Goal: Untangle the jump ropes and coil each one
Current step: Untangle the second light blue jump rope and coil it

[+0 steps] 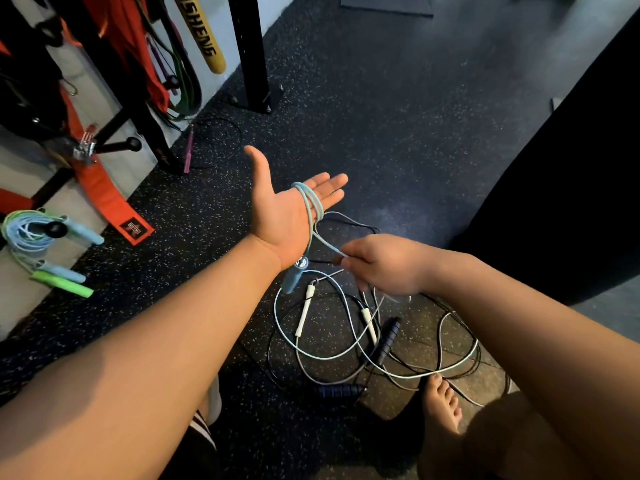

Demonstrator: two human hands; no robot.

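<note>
Near the bare foot [443, 400], the tangled ropes [346, 341] lay on the floor. The left hand [280, 209] was spread flat, light blue rope [311, 202] looped around it, its handle [294, 277] dangling. The right hand [384, 265] pinched the strand. Coiling seemed underway; the next wrap needed slack drawn free of the pile.
</note>
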